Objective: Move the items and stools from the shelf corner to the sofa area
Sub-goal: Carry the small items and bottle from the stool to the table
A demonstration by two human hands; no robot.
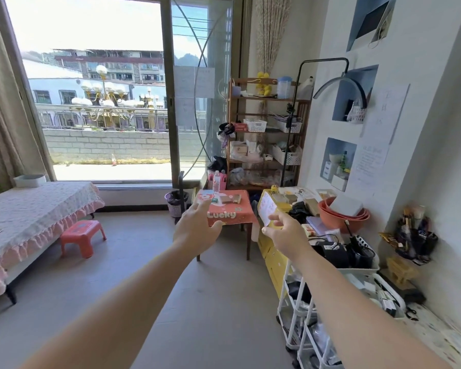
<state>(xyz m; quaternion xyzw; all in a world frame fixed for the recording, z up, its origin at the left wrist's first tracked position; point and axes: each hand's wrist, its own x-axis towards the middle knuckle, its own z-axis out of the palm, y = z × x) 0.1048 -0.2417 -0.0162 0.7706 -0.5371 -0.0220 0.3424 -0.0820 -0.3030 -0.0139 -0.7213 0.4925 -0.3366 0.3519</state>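
left hand [197, 230]: fingers [203, 206] spread straight, holding nothing, in front of the bench's near left corner.
right hand [285, 235]: fingers [277, 218] loosely extended, empty, off the near right corner.
items: water bottle [217, 181] upright at the far left edge of the bench [237, 211]; small boxes [228, 199] mid-top.
step: probably the reach. Clear the bottle first, since it will likely tip, then grip both side edges.
around: shelf [253, 98] behind, bin [175, 203] left, yellow cabinet [273, 259] and trolley [290, 296] tight on the right.
far: red stool [81, 235] sits by the frilled cover [37, 209].
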